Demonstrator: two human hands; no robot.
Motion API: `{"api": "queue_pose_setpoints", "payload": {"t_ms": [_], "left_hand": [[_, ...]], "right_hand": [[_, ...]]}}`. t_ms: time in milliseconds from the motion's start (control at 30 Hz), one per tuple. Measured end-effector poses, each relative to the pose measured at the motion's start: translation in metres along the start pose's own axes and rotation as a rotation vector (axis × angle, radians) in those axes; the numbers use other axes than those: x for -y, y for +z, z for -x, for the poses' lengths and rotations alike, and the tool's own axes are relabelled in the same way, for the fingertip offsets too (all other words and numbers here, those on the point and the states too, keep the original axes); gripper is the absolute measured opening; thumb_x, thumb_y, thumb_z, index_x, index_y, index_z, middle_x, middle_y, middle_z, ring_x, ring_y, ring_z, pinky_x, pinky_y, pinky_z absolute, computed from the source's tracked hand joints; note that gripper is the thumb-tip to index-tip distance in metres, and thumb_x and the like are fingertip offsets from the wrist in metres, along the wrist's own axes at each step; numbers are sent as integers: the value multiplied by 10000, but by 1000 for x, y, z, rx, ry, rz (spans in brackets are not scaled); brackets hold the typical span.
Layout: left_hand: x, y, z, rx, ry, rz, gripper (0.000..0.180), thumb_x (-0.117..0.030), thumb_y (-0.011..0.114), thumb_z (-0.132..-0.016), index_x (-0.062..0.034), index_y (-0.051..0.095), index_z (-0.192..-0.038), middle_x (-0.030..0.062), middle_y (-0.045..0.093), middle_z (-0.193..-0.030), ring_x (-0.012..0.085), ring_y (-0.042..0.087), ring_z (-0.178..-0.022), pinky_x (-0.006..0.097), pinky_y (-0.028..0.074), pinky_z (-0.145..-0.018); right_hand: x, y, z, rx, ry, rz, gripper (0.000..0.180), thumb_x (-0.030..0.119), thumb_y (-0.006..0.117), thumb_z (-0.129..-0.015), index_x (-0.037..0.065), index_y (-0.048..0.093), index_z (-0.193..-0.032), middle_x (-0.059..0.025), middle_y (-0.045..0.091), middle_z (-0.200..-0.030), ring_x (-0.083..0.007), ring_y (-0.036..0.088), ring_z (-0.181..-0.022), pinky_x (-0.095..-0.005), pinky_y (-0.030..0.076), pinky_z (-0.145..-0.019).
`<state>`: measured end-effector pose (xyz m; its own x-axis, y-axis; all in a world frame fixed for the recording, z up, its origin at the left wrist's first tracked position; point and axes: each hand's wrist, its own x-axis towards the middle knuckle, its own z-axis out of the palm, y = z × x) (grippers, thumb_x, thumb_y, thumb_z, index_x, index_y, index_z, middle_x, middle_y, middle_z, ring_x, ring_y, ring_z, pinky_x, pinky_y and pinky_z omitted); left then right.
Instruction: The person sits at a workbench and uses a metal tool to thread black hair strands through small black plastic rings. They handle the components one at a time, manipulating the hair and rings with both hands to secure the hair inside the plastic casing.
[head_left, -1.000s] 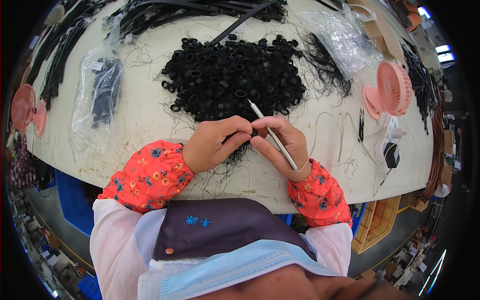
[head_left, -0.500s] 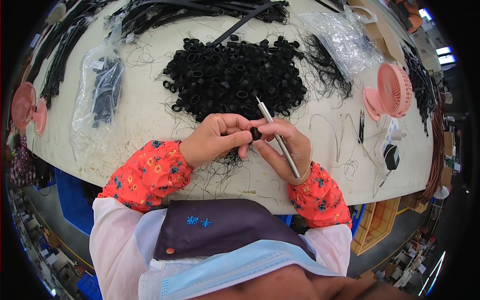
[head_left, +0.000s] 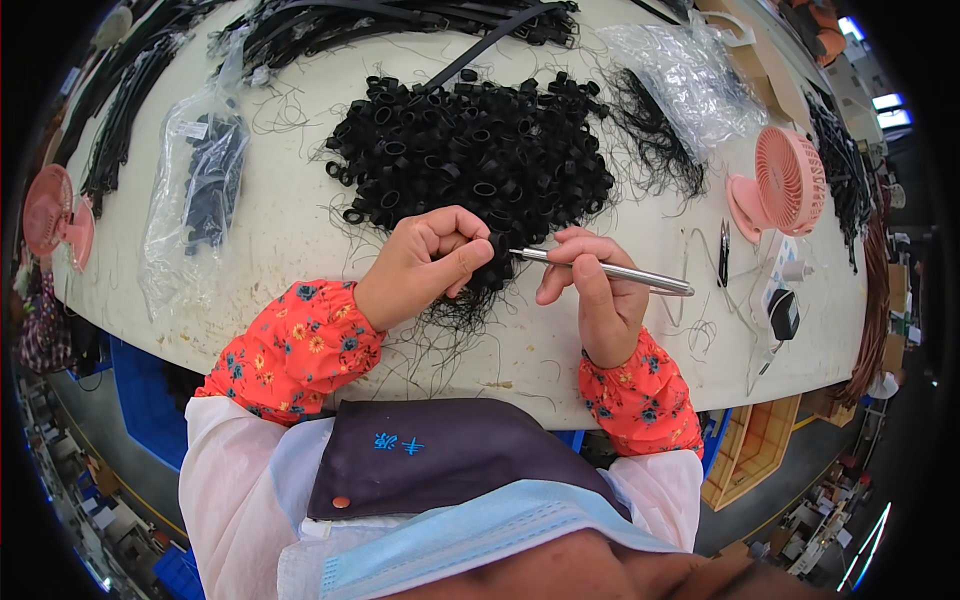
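My left hand is closed, pinching a small black loop between thumb and curled fingers. In my right hand is a slim silver pen-shaped metal tool, gripped between thumb and fingers. The tool lies almost level, and its thin tip points left at the loop, touching it or very close to it. Just beyond my hands a big pile of black loops covers the middle of the table. A tangle of loose black threads lies below the loop, partly hidden by my left hand.
Black belts lie along the far edge. On the left are a clear plastic bag and a pink fan. To the right stand another pink fan, black-handled snips and crumpled clear plastic on the white table.
My hands have moved apart. The tool has swung from steep to nearly level, its tip now at the loop. The loop has shifted slightly up and left in my left hand.
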<state>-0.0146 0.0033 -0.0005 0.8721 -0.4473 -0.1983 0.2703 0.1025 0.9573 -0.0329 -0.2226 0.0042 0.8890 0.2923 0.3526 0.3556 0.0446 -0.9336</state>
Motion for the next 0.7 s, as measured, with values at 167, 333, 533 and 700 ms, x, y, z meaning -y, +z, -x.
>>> {"api": "queue_pose_setpoints", "payload": {"t_ms": [167,333,533,700], "left_hand": [[-1,1,1,3,5,-10,124,-124,598,-935,-14,552,-970,-38,533,-644,15,424,-521,185,331,-477],[1,0,1,10,9,9,138,-136,608,-932,-12,557,-966,-39,539,-645,13,425,-527,187,334,-483],[1,0,1,13,15,10,133,-133,601,-934,-13,557,-970,-39,540,-646,14,422,-524,188,329,-480],[3,0,1,19,33,6,98,-103,577,-945,-22,544,-989,-35,526,-646,12,405,-503,181,315,-464]], "right_hand": [[1,6,-1,-22,-4,-33,225,157,458,-999,-17,593,-1049,-66,629,-723,-109,598,-670,-271,422,-768],[2,6,-1,-23,24,-66,226,154,461,-999,-25,588,-1052,-80,608,-805,-116,610,-678,-249,438,-697],[2,7,1,-46,24,-109,229,153,451,-1002,-29,578,-1058,-86,597,-837,-126,614,-677,-245,454,-686],[1,5,2,-59,10,-107,195,131,495,-985,-16,564,-1094,-98,630,-911,-137,627,-768,-254,480,-729]]}}
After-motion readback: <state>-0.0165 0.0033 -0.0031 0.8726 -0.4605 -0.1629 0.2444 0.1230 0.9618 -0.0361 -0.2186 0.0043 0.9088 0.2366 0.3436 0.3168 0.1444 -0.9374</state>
